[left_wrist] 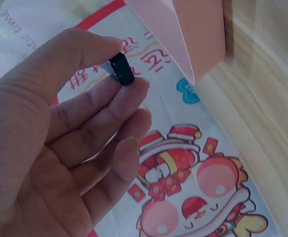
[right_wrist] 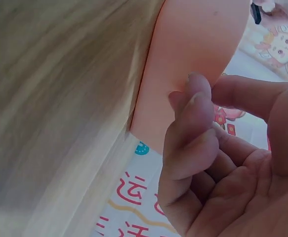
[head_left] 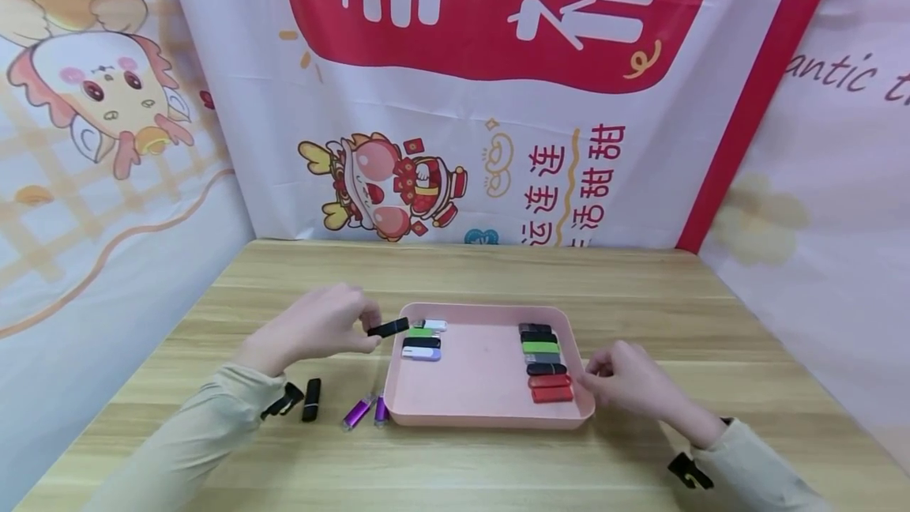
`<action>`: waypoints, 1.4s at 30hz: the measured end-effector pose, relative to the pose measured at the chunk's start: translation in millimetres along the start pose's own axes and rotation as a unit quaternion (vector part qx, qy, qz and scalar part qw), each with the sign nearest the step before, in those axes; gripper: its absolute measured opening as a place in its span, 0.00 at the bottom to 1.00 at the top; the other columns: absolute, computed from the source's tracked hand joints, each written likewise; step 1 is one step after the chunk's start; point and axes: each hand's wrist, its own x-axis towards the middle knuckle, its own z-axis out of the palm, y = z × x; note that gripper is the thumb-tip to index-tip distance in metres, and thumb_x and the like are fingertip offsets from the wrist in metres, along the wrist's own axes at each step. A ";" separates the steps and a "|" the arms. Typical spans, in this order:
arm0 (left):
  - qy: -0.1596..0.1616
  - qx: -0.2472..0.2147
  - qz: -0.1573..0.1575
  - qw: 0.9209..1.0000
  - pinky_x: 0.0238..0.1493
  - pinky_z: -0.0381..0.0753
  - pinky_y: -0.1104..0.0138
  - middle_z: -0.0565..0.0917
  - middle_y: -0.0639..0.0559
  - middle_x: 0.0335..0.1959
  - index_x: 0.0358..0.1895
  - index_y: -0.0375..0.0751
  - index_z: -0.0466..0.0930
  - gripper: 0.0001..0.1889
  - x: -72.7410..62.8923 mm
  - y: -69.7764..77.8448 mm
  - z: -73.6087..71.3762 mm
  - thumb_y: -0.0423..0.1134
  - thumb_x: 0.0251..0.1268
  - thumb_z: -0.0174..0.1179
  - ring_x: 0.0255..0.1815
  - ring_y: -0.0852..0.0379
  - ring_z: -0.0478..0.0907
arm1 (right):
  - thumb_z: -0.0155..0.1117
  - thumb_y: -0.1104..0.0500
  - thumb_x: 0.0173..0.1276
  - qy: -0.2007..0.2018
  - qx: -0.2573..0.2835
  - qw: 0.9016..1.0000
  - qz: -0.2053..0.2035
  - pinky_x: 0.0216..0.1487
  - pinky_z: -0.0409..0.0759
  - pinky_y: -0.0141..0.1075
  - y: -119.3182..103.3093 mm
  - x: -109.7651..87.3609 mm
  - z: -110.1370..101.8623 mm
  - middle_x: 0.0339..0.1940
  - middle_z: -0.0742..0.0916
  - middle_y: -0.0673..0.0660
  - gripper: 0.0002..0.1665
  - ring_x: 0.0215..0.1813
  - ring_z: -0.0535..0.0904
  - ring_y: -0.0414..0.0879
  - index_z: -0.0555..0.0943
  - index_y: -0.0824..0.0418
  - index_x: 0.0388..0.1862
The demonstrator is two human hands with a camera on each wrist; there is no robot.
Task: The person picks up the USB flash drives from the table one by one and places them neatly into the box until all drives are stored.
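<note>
My left hand point(head_left: 330, 322) pinches a black USB stick point(head_left: 388, 328) between thumb and fingers, just above the left rim of a pink tray point(head_left: 483, 420). In the left wrist view the black stick's end point(left_wrist: 122, 70) shows between the fingertips. At the tray's right side my right hand point(head_left: 629, 382) has its fingers loosely bent, and fingertips point(right_wrist: 199, 84) meet the outer wall. Inside the tray, white, green, black and lavender-white sticks point(head_left: 422, 354) line the left side. Black, green, grey and red sticks point(head_left: 550, 394) form a column on the right.
Left of the tray on the wooden table point(head_left: 498, 468) lie a black USB stick point(head_left: 311, 400) and two purple ones, one apart point(head_left: 358, 412) and one point(head_left: 381, 409) close against the tray. A printed cloth point(head_left: 498, 109) hangs behind the table.
</note>
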 end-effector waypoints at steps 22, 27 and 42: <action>-0.084 0.073 0.053 0.992 0.23 0.68 0.67 0.73 0.63 0.16 0.21 0.50 0.77 0.12 44.5 32.8 14.7 0.42 0.49 0.73 0.20 0.62 0.67 | 0.69 0.57 0.65 -0.013 -0.048 0.998 -0.024 0.20 0.69 0.32 -2.1 1.4 -2.6 0.16 0.78 0.47 0.08 0.19 0.71 0.40 0.84 0.55 0.25; -0.104 0.108 0.049 0.987 0.24 0.68 0.69 0.73 0.62 0.17 0.21 0.50 0.76 0.12 48.1 36.2 20.9 0.42 0.49 0.73 0.20 0.63 0.67 | 0.69 0.57 0.65 -0.012 -0.055 0.998 -0.023 0.19 0.68 0.31 -1.9 2.5 -2.8 0.15 0.78 0.47 0.09 0.18 0.70 0.39 0.84 0.54 0.24; -0.105 0.215 0.077 0.968 0.25 0.75 0.65 0.76 0.56 0.22 0.21 0.49 0.75 0.13 56.6 40.3 47.1 0.43 0.44 0.74 0.24 0.59 0.70 | 0.69 0.57 0.65 -0.017 -0.056 0.998 -0.032 0.20 0.70 0.32 -2.3 4.5 -3.4 0.16 0.78 0.47 0.09 0.19 0.72 0.40 0.83 0.55 0.24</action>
